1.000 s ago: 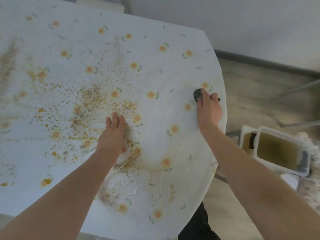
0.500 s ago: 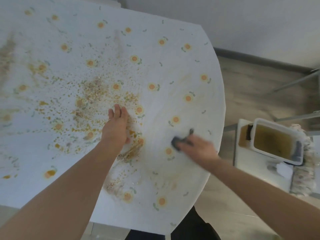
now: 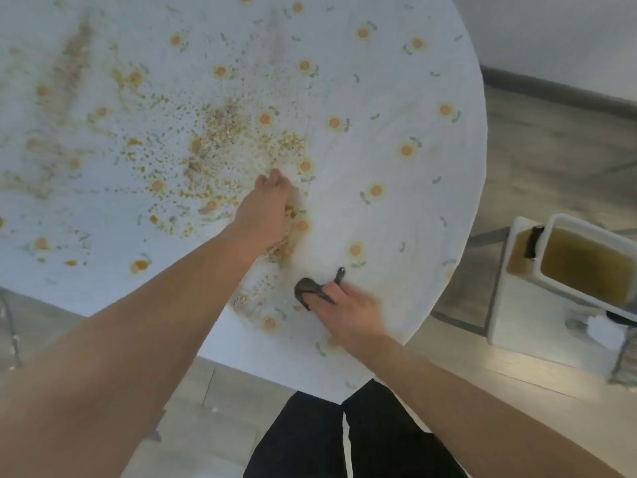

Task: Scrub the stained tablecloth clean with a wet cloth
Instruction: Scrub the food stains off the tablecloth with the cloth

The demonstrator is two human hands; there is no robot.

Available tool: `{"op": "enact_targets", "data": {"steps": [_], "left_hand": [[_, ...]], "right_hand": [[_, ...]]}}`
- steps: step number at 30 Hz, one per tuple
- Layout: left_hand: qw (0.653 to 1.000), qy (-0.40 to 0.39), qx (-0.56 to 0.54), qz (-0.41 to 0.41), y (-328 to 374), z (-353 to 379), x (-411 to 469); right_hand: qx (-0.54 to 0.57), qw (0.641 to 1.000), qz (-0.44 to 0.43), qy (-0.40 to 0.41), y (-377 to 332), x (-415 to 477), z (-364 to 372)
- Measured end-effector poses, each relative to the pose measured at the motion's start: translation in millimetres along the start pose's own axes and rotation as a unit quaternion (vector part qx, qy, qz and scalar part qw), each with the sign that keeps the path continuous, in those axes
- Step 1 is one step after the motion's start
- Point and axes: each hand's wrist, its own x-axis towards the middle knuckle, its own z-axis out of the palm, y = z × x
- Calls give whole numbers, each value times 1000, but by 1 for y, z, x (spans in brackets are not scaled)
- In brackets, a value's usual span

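Note:
A white tablecloth (image 3: 396, 98) with orange flower prints covers a round table. Brown and orange crumbs and stains (image 3: 220, 132) spread over its middle and left. My left hand (image 3: 265, 212) presses flat on the cloth beside the stained patch, fingers together. My right hand (image 3: 351, 312) is near the table's front edge, pressing a small dark wet cloth (image 3: 308, 288) onto the tablecloth; part of the cloth sticks out past my fingers.
A white tub (image 3: 558, 232) of murky yellow-brown water stands on a low white stand (image 3: 506, 322) to the right of the table. Wooden floor and a grey skirting board lie beyond. My dark trousers (image 3: 344, 439) are below the table edge.
My right hand has swept the dark cloth from the far right edge of the table down towards me and to the left. The left hand has stayed pressed in place.

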Motion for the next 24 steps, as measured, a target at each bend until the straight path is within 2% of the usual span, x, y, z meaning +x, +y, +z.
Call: {"op": "enact_targets", "data": {"steps": [2, 3, 5, 6, 8, 10, 12, 14, 16, 18, 19, 21, 24], "left_hand": [[999, 24, 7, 27, -9, 16, -33], [999, 27, -7, 31, -14, 24, -53], [999, 30, -41, 9, -34, 39, -101], [998, 30, -53, -1, -43, 46, -123], [997, 11, -55, -44, -63, 57, -163], [993, -49, -38, -98, -83, 67, -182], [987, -94, -13, -133, -105, 72, -196], [984, -113, 3, -136, -121, 79, -202], [983, -123, 3, -139, -129, 86, -203], [982, -121, 7, -146, -131, 92, -200], [982, -119, 13, -145, -131, 94, -197], [982, -122, 23, -146, -132, 97, -193], [980, -131, 11, -151, -135, 97, -194]], "right_hand": [[-10, 999, 47, 9, 35, -12, -22], [-42, 996, 62, 43, 55, -8, -31], [-88, 985, 115, 97, 88, 12, -49], [-89, 976, 167, 105, 99, 26, -60], [-92, 960, 236, 123, 91, 58, -69], [-86, 957, 246, 126, 63, 79, -61], [-76, 975, 183, 96, 15, 83, -38], [-64, 997, 50, -5, -29, 62, -8], [-67, 986, -102, -116, -52, 27, 6], [-61, 968, -174, -171, -38, 5, 8], [-73, 963, -190, -174, -26, 0, 2], [-94, 971, -151, -159, 5, 2, -15], [-112, 992, -41, -33, 56, 26, -42]]}}
